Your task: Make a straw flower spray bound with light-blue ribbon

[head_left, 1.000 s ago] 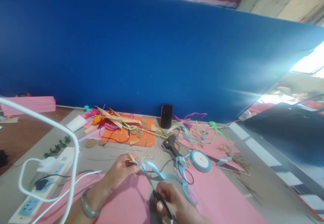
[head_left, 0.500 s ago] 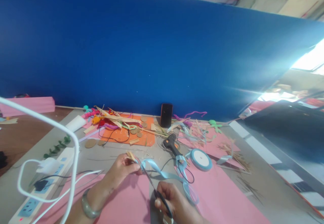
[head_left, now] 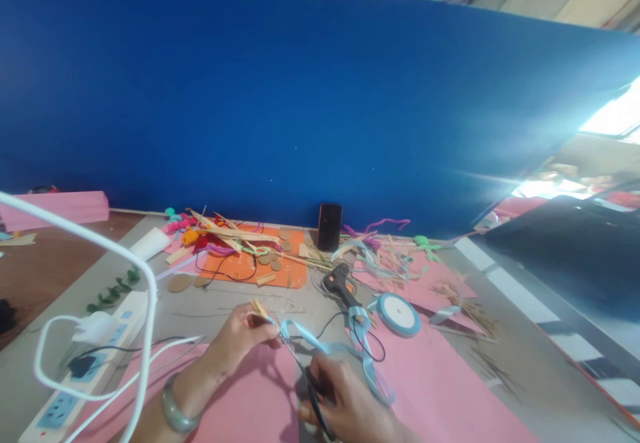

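My left hand point(head_left: 250, 333), with a pale green bangle point(head_left: 176, 404) on its wrist, pinches a small bundle of tan strips point(head_left: 260, 308) with light blue ribbon point(head_left: 305, 333) at its fingertips. In my right hand point(head_left: 345, 389) is a pair of scissors point(head_left: 315, 396) with black handles. Their blades point up and left to the ribbon by my left fingertips; whether they touch it I cannot tell. The ribbon curls rightward past a black glue gun point(head_left: 343, 286). Beside that lies a ribbon spool point(head_left: 399, 314).
Pink sheets point(head_left: 435, 389) cover part of the table. A power strip point(head_left: 60, 409) with a white cable point(head_left: 149, 336) stands at the left. Tan strips lie on an orange sheet point(head_left: 295, 276) behind my hands. A phone point(head_left: 329, 227) leans against the blue partition point(head_left: 300, 96).
The scissor handles have spread apart in my right hand, which has turned slightly. My left hand has stayed nearly still, keeping its pinch.
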`<act>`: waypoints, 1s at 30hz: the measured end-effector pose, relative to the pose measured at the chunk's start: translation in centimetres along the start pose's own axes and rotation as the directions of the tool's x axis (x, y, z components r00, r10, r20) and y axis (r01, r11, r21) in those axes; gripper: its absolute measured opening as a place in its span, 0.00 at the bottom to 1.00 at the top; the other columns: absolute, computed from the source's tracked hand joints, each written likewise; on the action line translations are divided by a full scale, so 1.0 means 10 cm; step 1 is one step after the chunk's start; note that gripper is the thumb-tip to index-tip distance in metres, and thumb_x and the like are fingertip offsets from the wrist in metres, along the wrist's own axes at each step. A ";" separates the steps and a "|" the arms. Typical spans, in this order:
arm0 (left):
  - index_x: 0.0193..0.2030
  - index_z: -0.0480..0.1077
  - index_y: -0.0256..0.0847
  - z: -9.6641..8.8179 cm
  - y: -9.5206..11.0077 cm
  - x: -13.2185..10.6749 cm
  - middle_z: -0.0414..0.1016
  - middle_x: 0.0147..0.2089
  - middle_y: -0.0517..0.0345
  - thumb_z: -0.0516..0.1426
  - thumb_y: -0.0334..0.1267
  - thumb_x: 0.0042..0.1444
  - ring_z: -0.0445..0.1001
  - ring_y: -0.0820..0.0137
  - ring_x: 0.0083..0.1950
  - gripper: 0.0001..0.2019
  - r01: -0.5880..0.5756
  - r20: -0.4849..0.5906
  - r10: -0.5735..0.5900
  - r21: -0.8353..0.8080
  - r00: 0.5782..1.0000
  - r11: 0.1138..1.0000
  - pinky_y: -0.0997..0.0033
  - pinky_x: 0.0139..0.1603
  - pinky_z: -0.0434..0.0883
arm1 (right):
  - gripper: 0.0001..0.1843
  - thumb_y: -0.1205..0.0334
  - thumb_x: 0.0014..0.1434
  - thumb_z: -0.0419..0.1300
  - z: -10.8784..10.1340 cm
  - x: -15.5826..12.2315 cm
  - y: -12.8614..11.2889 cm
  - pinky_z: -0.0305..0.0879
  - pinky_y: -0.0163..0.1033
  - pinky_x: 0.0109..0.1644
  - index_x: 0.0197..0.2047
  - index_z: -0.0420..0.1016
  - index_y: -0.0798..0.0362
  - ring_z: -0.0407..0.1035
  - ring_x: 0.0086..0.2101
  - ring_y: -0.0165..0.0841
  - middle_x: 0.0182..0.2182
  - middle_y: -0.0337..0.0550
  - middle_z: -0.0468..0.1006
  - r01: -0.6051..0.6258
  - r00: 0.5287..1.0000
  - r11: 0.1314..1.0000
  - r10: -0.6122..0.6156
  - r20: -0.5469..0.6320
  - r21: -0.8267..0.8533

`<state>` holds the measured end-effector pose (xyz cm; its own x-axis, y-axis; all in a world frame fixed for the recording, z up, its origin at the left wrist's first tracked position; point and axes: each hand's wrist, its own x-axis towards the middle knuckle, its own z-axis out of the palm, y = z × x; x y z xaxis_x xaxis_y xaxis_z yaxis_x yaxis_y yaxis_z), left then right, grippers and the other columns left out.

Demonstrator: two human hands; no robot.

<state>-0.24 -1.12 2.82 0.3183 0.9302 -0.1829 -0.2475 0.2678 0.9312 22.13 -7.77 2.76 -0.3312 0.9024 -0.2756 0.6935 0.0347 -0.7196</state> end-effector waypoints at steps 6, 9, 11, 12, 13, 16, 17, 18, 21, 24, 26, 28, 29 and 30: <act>0.28 0.73 0.37 -0.05 -0.05 -0.01 0.78 0.25 0.60 0.66 0.34 0.48 0.77 0.68 0.28 0.06 -0.037 0.061 0.034 0.041 0.998 0.998 0.70 0.34 0.72 | 0.15 0.58 0.45 0.66 -0.16 -0.02 -0.19 0.48 0.33 0.27 0.29 0.61 0.49 0.57 0.25 0.27 0.24 0.32 0.69 0.028 0.998 0.992 -0.035 -0.050 -0.124; 0.28 0.74 0.37 -0.04 0.00 -0.03 0.78 0.24 0.57 0.66 0.35 0.48 0.78 0.67 0.28 0.06 -0.048 0.083 0.042 0.071 0.996 0.996 0.70 0.33 0.72 | 0.17 0.58 0.44 0.66 -0.18 -0.01 -0.19 0.47 0.32 0.26 0.28 0.59 0.49 0.55 0.23 0.27 0.22 0.31 0.67 0.009 0.999 0.994 -0.013 -0.034 -0.111; 0.27 0.75 0.37 -0.02 0.05 -0.04 0.79 0.25 0.56 0.66 0.36 0.47 0.78 0.66 0.29 0.06 -0.039 0.093 0.031 0.092 0.995 0.995 0.70 0.33 0.72 | 0.17 0.58 0.44 0.67 -0.17 -0.01 -0.19 0.46 0.32 0.25 0.27 0.59 0.49 0.54 0.23 0.26 0.21 0.30 0.66 0.003 0.999 0.995 -0.006 -0.033 -0.098; 0.26 0.75 0.37 -0.01 0.08 -0.04 0.79 0.24 0.55 0.66 0.36 0.47 0.78 0.66 0.29 0.06 -0.034 0.095 0.025 0.097 0.995 0.995 0.70 0.33 0.73 | 0.18 0.58 0.44 0.67 -0.17 0.00 -0.19 0.45 0.32 0.25 0.27 0.58 0.49 0.53 0.22 0.26 0.21 0.29 0.65 0.003 0.999 0.996 -0.006 -0.032 -0.089; 0.26 0.75 0.37 0.00 0.10 -0.05 0.79 0.24 0.55 0.67 0.36 0.46 0.78 0.65 0.29 0.06 -0.031 0.098 0.021 0.103 0.995 0.994 0.70 0.33 0.73 | 0.18 0.58 0.44 0.67 -0.17 0.00 -0.19 0.44 0.32 0.24 0.27 0.58 0.49 0.52 0.22 0.25 0.21 0.29 0.64 0.003 1.000 0.997 -0.006 -0.030 -0.080; 0.24 0.75 0.38 0.03 0.15 -0.06 0.78 0.24 0.55 0.67 0.36 0.45 0.78 0.66 0.29 0.06 -0.038 0.106 0.026 0.114 0.994 0.993 0.70 0.34 0.73 | 0.20 0.58 0.44 0.68 -0.16 0.00 -0.19 0.44 0.32 0.23 0.26 0.57 0.49 0.49 0.22 0.24 0.19 0.27 0.61 0.013 1.000 0.999 -0.014 -0.015 -0.041; 0.23 0.75 0.39 0.04 0.16 -0.06 0.78 0.24 0.56 0.67 0.36 0.45 0.77 0.66 0.29 0.06 -0.042 0.104 0.030 0.115 0.994 0.992 0.70 0.34 0.73 | 0.20 0.58 0.44 0.68 -0.15 0.01 -0.18 0.43 0.32 0.23 0.26 0.57 0.49 0.48 0.21 0.24 0.19 0.27 0.60 0.016 1.000 0.999 -0.016 -0.012 -0.031; 0.23 0.75 0.39 0.05 0.17 -0.07 0.78 0.24 0.56 0.67 0.36 0.45 0.77 0.67 0.29 0.06 -0.039 0.100 0.028 0.116 0.995 0.992 0.70 0.34 0.73 | 0.21 0.58 0.44 0.69 -0.15 0.01 -0.18 0.43 0.32 0.23 0.26 0.57 0.49 0.48 0.21 0.24 0.19 0.26 0.59 0.017 1.000 1.000 -0.017 -0.011 -0.024; 0.24 0.76 0.38 0.06 0.20 -0.08 0.78 0.25 0.56 0.68 0.36 0.44 0.77 0.67 0.29 0.07 -0.017 0.082 0.008 0.111 0.997 0.994 0.71 0.33 0.73 | 0.21 0.56 0.44 0.69 -0.13 0.01 -0.14 0.43 0.32 0.23 0.25 0.57 0.50 0.48 0.21 0.24 0.18 0.26 0.59 0.010 0.999 0.999 -0.011 -0.031 -0.036; 0.23 0.76 0.36 0.07 0.21 -0.09 0.77 0.25 0.55 0.68 0.37 0.44 0.77 0.67 0.28 0.08 -0.017 0.085 0.008 0.107 0.996 0.994 0.71 0.32 0.72 | 0.22 0.55 0.44 0.70 -0.11 0.01 -0.10 0.42 0.32 0.23 0.25 0.57 0.50 0.47 0.21 0.24 0.18 0.26 0.59 0.010 0.999 0.998 -0.013 -0.050 -0.061; 0.23 0.76 0.36 0.07 0.21 -0.09 0.77 0.25 0.55 0.68 0.37 0.44 0.77 0.67 0.28 0.08 -0.021 0.087 0.012 0.101 0.996 0.995 0.71 0.31 0.72 | 0.22 0.53 0.44 0.70 -0.10 0.01 -0.08 0.42 0.32 0.23 0.25 0.58 0.50 0.46 0.21 0.24 0.18 0.26 0.58 0.017 0.998 0.997 -0.021 -0.058 -0.074; 0.24 0.76 0.36 0.06 0.18 -0.08 0.78 0.25 0.56 0.68 0.37 0.45 0.77 0.67 0.28 0.08 -0.009 0.097 0.001 0.090 0.995 0.996 0.71 0.31 0.72 | 0.22 0.51 0.44 0.70 -0.09 0.01 -0.07 0.42 0.33 0.23 0.25 0.58 0.50 0.46 0.21 0.24 0.18 0.26 0.57 0.027 0.997 0.996 -0.034 -0.073 -0.085; 0.25 0.76 0.36 0.05 0.17 -0.08 0.78 0.25 0.56 0.68 0.37 0.45 0.77 0.67 0.28 0.07 -0.005 0.102 -0.003 0.078 0.995 0.997 0.71 0.31 0.72 | 0.23 0.50 0.44 0.70 -0.08 0.01 -0.07 0.41 0.33 0.23 0.25 0.58 0.50 0.46 0.21 0.24 0.17 0.27 0.57 0.033 0.996 0.995 -0.040 -0.084 -0.089; 0.26 0.76 0.36 0.05 0.15 -0.08 0.79 0.25 0.55 0.68 0.37 0.46 0.77 0.67 0.28 0.07 -0.001 0.106 -0.005 0.063 0.994 0.998 0.71 0.32 0.72 | 0.24 0.49 0.44 0.70 -0.08 0.01 -0.06 0.41 0.33 0.23 0.25 0.58 0.50 0.46 0.21 0.24 0.17 0.27 0.56 0.038 0.995 0.995 -0.047 -0.093 -0.092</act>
<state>-0.43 -1.56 4.50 0.4146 0.8970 -0.1535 -0.1901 0.2503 0.9493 22.18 -7.38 3.68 -0.3022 0.9358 -0.1814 0.7365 0.1084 -0.6677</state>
